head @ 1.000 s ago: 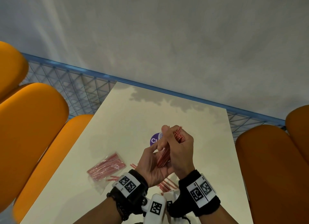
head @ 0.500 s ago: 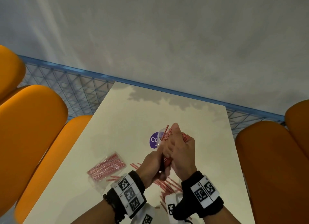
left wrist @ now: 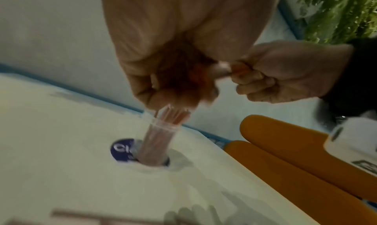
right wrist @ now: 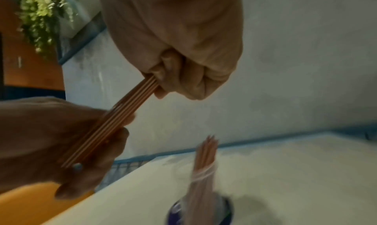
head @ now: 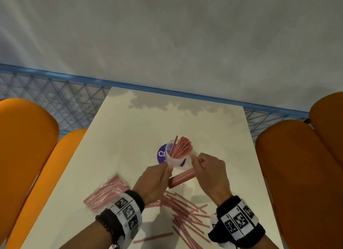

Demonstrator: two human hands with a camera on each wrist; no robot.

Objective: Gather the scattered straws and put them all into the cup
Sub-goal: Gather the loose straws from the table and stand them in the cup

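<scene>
left hand [head: 154, 181] and right hand [head: 209, 172] each grip an end of one straw bundle [head: 182, 176] | cup [head: 175, 158] holds straws, upright on worktop [head: 120, 137] | sticker [head: 161, 154] half hidden | loose straws [head: 187, 213] partly behind wrists

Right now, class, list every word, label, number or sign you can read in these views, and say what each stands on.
"CI": white letters on the purple round sticker on the table, cut off by the cup; smaller print beneath is unreadable.
Wristbands: black-and-white square code markers only; tiny edge print too small to read.
Nothing else legible.
</scene>
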